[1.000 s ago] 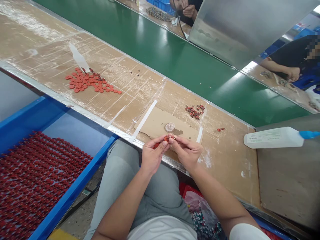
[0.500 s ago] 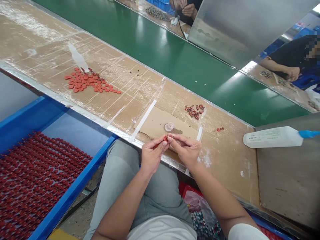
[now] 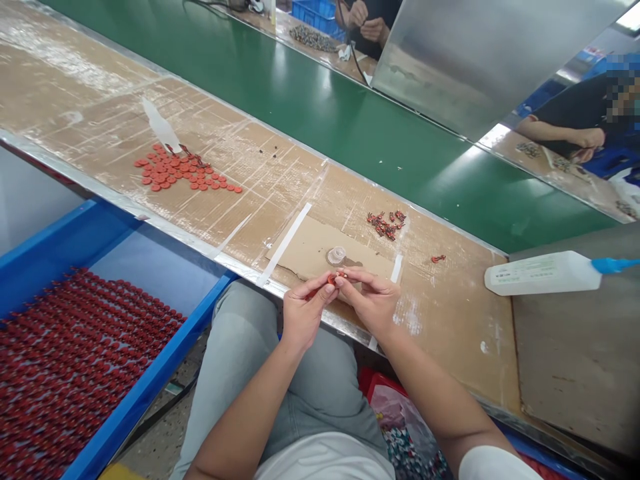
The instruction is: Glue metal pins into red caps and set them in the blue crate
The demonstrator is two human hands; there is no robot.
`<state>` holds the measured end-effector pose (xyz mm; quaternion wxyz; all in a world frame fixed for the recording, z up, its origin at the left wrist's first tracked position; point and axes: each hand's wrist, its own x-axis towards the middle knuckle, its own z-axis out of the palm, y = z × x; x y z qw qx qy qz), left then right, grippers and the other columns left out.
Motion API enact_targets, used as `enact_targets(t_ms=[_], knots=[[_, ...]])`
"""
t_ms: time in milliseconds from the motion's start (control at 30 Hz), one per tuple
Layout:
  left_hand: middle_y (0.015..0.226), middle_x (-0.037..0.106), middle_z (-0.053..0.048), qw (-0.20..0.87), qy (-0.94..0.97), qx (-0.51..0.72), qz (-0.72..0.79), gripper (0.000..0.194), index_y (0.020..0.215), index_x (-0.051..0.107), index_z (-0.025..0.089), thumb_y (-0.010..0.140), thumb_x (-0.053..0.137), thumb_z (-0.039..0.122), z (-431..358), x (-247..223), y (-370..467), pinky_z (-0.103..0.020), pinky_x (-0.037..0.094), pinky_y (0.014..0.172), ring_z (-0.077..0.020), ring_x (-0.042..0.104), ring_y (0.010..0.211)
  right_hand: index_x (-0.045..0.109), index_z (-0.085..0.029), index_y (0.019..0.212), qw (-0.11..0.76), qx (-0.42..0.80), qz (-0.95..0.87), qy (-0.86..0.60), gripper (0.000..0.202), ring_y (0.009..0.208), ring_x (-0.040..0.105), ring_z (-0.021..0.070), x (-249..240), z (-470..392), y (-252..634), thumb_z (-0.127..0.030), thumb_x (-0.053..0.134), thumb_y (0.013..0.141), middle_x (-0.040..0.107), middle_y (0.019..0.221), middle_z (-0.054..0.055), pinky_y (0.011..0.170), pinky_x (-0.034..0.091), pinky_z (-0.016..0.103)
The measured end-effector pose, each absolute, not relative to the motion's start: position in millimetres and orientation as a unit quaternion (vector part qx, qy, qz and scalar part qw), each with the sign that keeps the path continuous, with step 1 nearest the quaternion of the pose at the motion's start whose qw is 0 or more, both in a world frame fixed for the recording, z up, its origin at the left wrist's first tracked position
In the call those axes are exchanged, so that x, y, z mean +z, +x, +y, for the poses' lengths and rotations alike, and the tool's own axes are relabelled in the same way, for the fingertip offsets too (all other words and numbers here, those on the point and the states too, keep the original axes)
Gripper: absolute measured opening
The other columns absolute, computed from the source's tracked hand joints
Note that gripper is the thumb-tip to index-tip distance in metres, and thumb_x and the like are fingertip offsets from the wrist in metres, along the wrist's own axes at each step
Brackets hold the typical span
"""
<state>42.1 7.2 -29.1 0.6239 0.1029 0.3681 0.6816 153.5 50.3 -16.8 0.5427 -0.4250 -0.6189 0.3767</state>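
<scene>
My left hand [image 3: 303, 313] and my right hand [image 3: 373, 303] meet above the table's front edge, fingertips pinched together on a small red piece [image 3: 332, 279]. Fingers cover much of it, so its exact form is hard to make out. Just beyond them a small clear plastic cup [image 3: 337, 255] stands on a taped-down cardboard sheet [image 3: 307, 247], beside a dark wet-looking patch. Several tiny red-and-black parts [image 3: 384, 227] lie in a heap past the sheet, and a single similar part [image 3: 439, 259] lies to their right.
Red discs [image 3: 163, 175] are spread at the left under a whitish strip [image 3: 161, 127]. A blue tray [image 3: 203, 300] with rows of red parts sits below left. A white bottle with blue nozzle [image 3: 545, 274] lies at right. Beyond runs a green conveyor belt [image 3: 280, 87]; co-workers' hands [image 3: 373, 23] show behind it.
The view has shifted slightly. Both hands keep the same pinch on the small red piece, with barely any movement of the fingers.
</scene>
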Motion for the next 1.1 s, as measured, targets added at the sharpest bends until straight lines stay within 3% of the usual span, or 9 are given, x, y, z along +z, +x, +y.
enact_targets(t_ms=[533, 900, 1100], knots=[[0.081, 0.075, -0.001, 0.620, 0.105, 0.688, 0.363, 0.024, 0.085, 0.071, 0.019, 0.063, 0.080, 0.024, 7.6, -24.2, 41.9, -0.026, 0.057, 0.083, -0.0112, 0.071, 0.081, 0.074, -0.025, 0.085, 0.553, 0.369, -0.612, -0.427, 0.019, 0.073, 0.070, 0.0171, -16.1, 49.4, 152.7, -0.022, 0.079, 0.067, 0.075, 0.086, 0.002, 0.071, 0.061, 0.033], [0.084, 0.077, -0.003, 0.610, 0.091, 0.691, 0.377, 0.014, 0.077, 0.072, 0.018, 0.065, 0.078, 0.022, 6.3, -26.0, 45.0, -0.029, 0.057, 0.084, -0.0134, 0.072, 0.084, 0.075, -0.027, 0.084, 0.565, 0.341, -0.619, -0.426, 0.019, 0.074, 0.070, 0.0180, -18.2, 49.3, 152.9, -0.019, 0.079, 0.066, 0.075, 0.082, 0.001, 0.073, 0.061, 0.035], [0.091, 0.078, -0.005, 0.602, 0.105, 0.691, 0.386, 0.021, 0.081, 0.074, 0.019, 0.062, 0.081, 0.024, 5.7, -27.6, 47.0, -0.034, 0.057, 0.088, -0.0172, 0.072, 0.089, 0.074, -0.026, 0.082, 0.569, 0.345, -0.612, -0.428, 0.016, 0.077, 0.070, 0.0192, -18.6, 49.4, 152.5, -0.023, 0.079, 0.067, 0.075, 0.081, 0.002, 0.074, 0.060, 0.036]])
